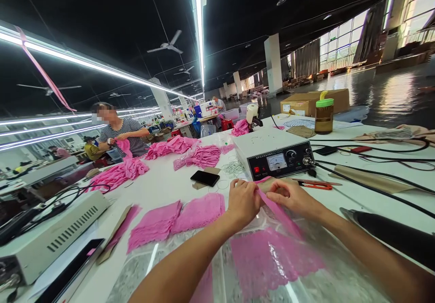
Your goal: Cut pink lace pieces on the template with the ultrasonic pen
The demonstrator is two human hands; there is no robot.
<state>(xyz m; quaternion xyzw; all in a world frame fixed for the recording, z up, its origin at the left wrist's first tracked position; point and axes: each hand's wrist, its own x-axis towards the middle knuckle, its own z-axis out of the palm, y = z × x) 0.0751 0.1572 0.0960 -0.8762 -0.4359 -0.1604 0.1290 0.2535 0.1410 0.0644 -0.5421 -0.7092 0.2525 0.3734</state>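
- Two hands, which we found close together before the control box: the left hand pinched one pink strip; the right hand had its fingers curled and thumb at that strip, though we could not tell whether it gripped.
- One strip, as above, trailing from between the hands over the clear plastic sheet.
- One pink piece, which we saw through the sheet.
- Two stacks of pink cloth, side by side, left of the hands.
- One control box, with one gauge.
- One pair of orange-handled scissors, beside the box.
- One black phone, face up.
- One green-lidded jar, behind the box.
- One co-worker in stripes, across the table, handling pink cloth.
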